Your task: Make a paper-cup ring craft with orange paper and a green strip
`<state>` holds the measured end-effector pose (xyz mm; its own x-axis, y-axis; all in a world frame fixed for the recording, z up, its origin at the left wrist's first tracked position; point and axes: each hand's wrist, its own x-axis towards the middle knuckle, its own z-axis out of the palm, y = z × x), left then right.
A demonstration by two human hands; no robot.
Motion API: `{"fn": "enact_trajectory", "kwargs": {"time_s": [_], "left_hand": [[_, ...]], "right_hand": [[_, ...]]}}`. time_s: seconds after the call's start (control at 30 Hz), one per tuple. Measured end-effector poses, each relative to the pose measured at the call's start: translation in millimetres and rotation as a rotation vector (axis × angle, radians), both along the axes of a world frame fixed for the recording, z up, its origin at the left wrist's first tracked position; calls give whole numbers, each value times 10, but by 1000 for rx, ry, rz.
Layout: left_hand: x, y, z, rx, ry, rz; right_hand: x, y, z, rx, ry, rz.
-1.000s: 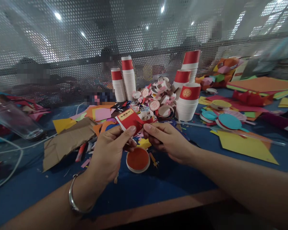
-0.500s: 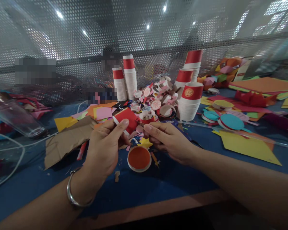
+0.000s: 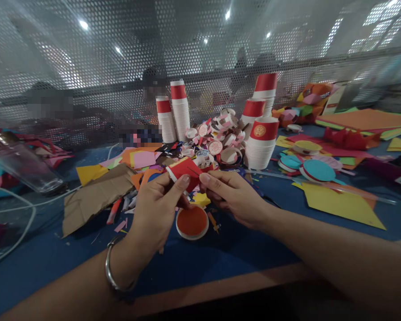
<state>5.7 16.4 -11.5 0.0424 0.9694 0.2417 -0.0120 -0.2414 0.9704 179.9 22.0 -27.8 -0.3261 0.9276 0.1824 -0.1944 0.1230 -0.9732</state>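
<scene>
My left hand [image 3: 165, 200] is closed on a red piece of paper cup [image 3: 182, 167] with a pale rim, pinching it between thumb and fingers. My right hand [image 3: 230, 196] is closed at the right edge of that piece, around a thin dark pointed tool [image 3: 194, 171] whose tip lies across the red surface. Most of the tool is hidden by the fingers, so its kind cannot be made out. Below both hands, a round shallow cup base [image 3: 192, 223] with an orange face and white rim lies on the blue table [image 3: 247, 263].
Stacks of red and white paper cups [image 3: 261, 149] stand behind a heap of cut cup rings [image 3: 222, 133]. Cardboard [image 3: 93, 191], a glass bottle [image 3: 26, 162] and a white cable [image 3: 30, 218] lie left. Yellow paper [image 3: 337, 205] and blue-topped discs [image 3: 317, 170] lie right.
My left hand has moved slightly right with the red cup piece, nearer my right hand. The tool's tip now reaches further across the red surface. The view has shifted a little.
</scene>
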Motion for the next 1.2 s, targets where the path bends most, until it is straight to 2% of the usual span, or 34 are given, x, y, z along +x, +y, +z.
{"fn": "enact_trajectory", "kwargs": {"time_s": [0.13,0.23,0.47,0.77,1.2], "left_hand": [[53,-40,33,-94,-145,-29],[59,-70,51,-104,-172,-40],[35,-94,37,-85,-129,-41],[-23,-12,51,75,126,23],[37,-44,39,-64,-16,-23]], "right_hand": [[8,-9,1,9,19,-14],[7,-18,10,7,10,-13],[2,-21,39,-19,20,-9],[5,-40,80,-114,64,57],[9,-27,64,-154,74,38]]}}
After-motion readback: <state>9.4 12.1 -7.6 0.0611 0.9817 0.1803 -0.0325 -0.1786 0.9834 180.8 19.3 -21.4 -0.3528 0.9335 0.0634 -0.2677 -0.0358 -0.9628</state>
